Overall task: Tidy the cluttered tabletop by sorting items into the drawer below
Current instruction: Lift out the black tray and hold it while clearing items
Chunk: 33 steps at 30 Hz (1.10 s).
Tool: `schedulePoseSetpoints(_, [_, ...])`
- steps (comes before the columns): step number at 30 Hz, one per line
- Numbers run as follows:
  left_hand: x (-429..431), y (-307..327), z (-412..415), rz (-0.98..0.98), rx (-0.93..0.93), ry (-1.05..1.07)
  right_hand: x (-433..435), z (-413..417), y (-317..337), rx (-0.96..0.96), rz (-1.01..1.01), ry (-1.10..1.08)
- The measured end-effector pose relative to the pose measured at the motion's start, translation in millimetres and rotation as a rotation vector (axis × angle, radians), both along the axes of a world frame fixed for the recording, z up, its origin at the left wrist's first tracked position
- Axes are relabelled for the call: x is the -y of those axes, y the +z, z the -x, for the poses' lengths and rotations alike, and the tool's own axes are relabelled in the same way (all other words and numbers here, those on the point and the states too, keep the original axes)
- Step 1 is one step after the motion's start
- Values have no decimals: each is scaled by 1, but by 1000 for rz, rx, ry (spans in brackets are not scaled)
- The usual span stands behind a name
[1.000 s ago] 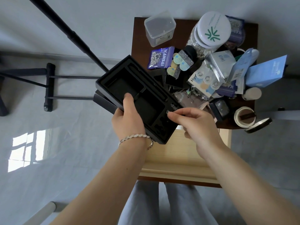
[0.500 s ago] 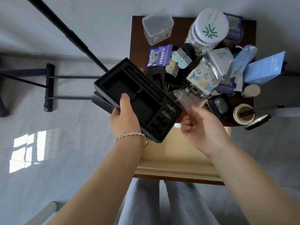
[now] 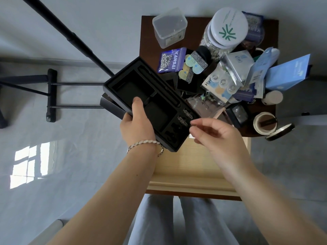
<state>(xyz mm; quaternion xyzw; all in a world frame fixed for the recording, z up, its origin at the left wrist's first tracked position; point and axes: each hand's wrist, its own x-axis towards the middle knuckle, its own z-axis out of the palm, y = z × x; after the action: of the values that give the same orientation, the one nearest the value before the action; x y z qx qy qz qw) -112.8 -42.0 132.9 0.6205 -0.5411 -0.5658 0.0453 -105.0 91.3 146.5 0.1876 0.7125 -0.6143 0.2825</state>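
foam, or something much like it, is lining the black tray (image 3: 150, 98) that we are holding tilted over the left edge of the tabletop (image 3: 146, 41), its near corner hanging above the open drawer (image 3: 194, 167). our left hand (image 3: 138, 126) is gripping the tray's near long rim, with the thumb lying on top in a recess and the other fingers hidden beneath.

we are judging the tray to be light and stiff, with a shell rigid enough to carry by one edge. its long shape is likely making it want to tip, so a hold near the middle of the rim, as now, is suiting it best.

two small clear pieces (image 3: 185, 115) are sitting in slots at its right end. they are looking loose and apt to slide out on a steeper tilt, so we are thinking the tray should go down level.

just right of them our right hand (image 3: 217, 135) is hovering with its fingers loosely curled, thumb and forefinger pointing close together toward those slots. the fingertips are blurring, so we cannot tell whether anything is pinched between them.

further right the clutter is lying heaped. a big jar (image 3: 228, 27) with a white lid is standing at the back, a blue box (image 3: 288, 73) is leaning at the far right edge, and a tape roll (image 3: 263, 124) is sitting at the near right corner.
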Motion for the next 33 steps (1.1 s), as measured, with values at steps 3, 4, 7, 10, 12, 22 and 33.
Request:
schedulePoseSetpoints(3, [-2,1,2,-3,-21,8,5,-2,-3,-184,-132,120])
schedulePoseSetpoints(4, [-3,1,3,-6,-24,7,7,-3,-6,-237,-175,133])
schedulePoseSetpoints(7, [-6,2,3,-9,-32,-3,10,-5,-14,-429,-332,181])
schedulePoseSetpoints(10, [-7,3,5,-17,-37,18,11,-4,-21,-619,-414,254])
schedulePoseSetpoints(12, [-7,3,7,-30,-24,45,11,-6,-24,-729,-475,350])
schedulePoseSetpoints(22, [-1,-2,7,-153,50,149,8,-4,-25,-698,-404,518])
schedulePoseSetpoints(33, [-3,-4,14,-92,7,119,0,7,-6,-448,-103,223])
